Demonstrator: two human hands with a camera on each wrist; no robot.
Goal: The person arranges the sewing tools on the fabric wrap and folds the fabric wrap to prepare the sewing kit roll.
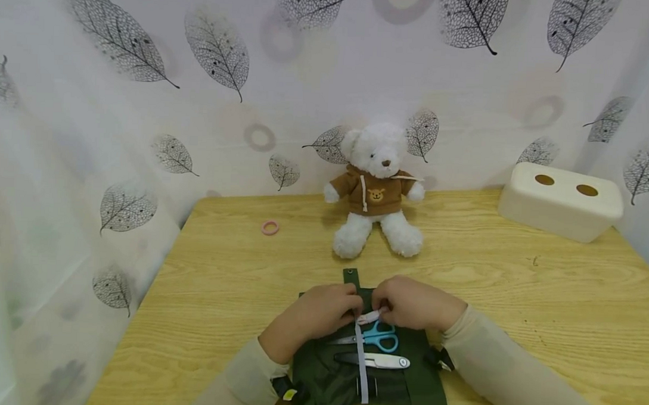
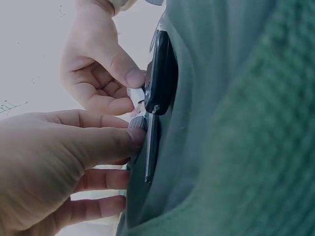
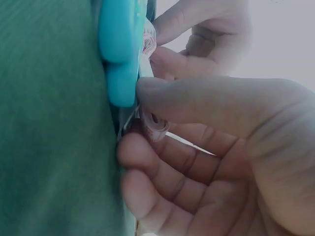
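A dark green fabric roll-up case (image 1: 425, 379) lies spread on the table, with a pale elastic strap (image 1: 363, 371) running down its middle. Both hands meet near its top over a whitish tape measure (image 1: 370, 317) with reddish markings, coiled at both ends. My left hand (image 1: 326, 310) pinches the left coil between thumb and forefinger, right at the strap's top. The other coil (image 3: 156, 120) is in the grip of my right hand (image 1: 420, 304), its lower fingers curled beside it. Blue-handled scissors (image 1: 386, 342) lie under the strap just below the hands.
Below the scissors, a slim white-and-black tool (image 1: 389, 361) and a dark round item (image 1: 372, 387) sit under the strap. A white teddy bear (image 1: 378, 192) in a brown hoodie sits behind the case. A pink ring (image 1: 270, 232) lies back left; a cream box (image 1: 555, 210) stands back right.
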